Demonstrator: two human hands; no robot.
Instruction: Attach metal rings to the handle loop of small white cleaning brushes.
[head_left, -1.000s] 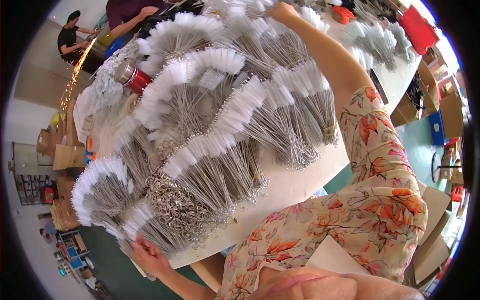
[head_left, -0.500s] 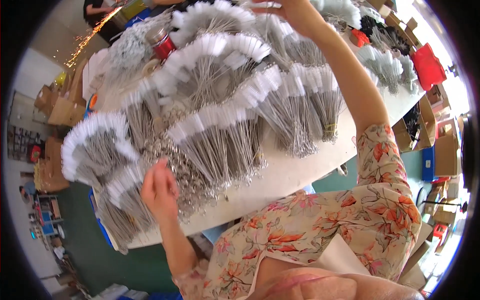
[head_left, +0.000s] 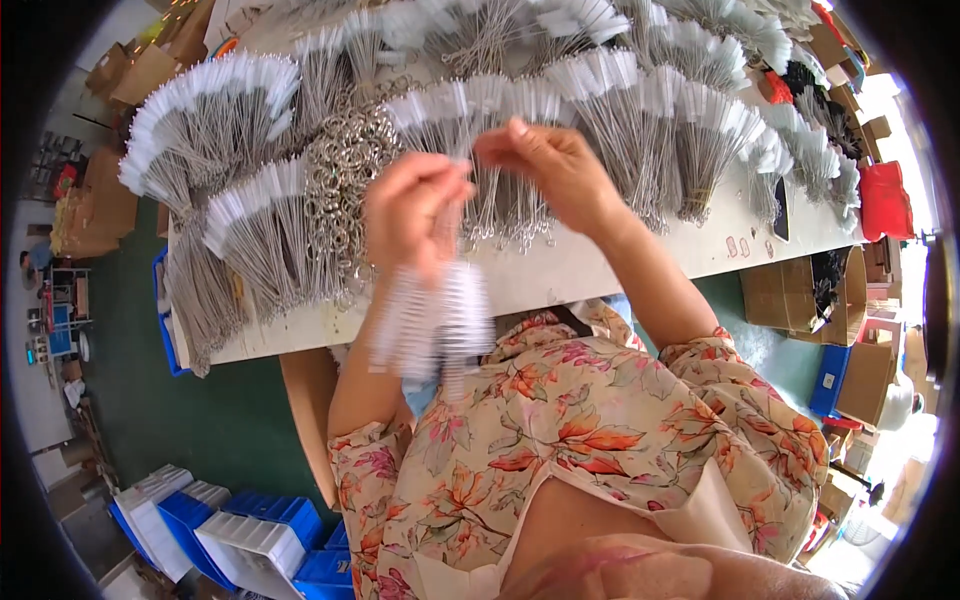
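Note:
My left hand (head_left: 412, 215) is closed on a small bunch of thin wire-handled brushes (head_left: 435, 320). Their white bristle heads hang below the hand, blurred by motion. Just to its right, my right hand (head_left: 560, 170) is held with fingers bent together, tips close to the left fingertips; whatever is in them is too small to make out. Beneath and beyond both hands lie fanned bundles of similar brushes (head_left: 610, 90), bristle heads away from me and wire ends towards me. A heap of shiny metal rings (head_left: 345, 165) sits left of my left hand.
The white table (head_left: 600, 280) carries brush bundles along its length. A red bag (head_left: 885, 200) is at its right end, with an open cardboard box (head_left: 800, 295) below. Blue and white plastic bins (head_left: 250, 535) stand on the green floor at lower left.
My right hand has come back from the far side of the table to beside my left. The left hand, earlier over the rings, now holds brushes. The view has shifted.

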